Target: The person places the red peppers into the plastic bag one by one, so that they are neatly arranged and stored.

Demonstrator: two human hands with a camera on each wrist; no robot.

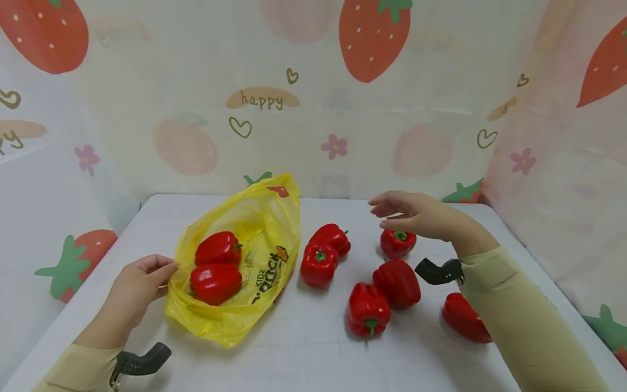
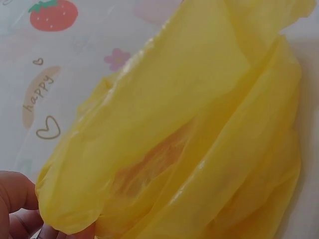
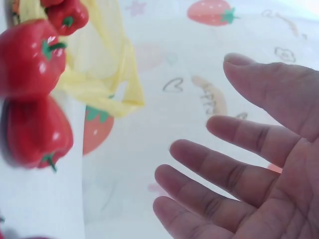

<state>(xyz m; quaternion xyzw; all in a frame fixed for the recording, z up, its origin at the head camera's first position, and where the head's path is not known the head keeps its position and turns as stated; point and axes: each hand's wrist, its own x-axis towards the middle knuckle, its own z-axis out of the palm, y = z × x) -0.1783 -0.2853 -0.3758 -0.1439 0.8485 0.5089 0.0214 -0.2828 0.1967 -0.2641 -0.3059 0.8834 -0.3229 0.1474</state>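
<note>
A yellow plastic bag lies with its mouth spread on the left of the table, and two red bell peppers are inside it. My left hand pinches the bag's left rim between thumb and fingers; the left wrist view shows the fingertips at the edge of the yellow plastic. My right hand is held in the air just above a red bell pepper at the back right, overlapping its top in the head view. The right wrist view shows its fingers spread, holding nothing.
Two red peppers touch each other right of the bag. Another touching pair lies nearer the front. One more pepper is partly hidden by the right sleeve. A printed curtain encloses the back and sides of the white table.
</note>
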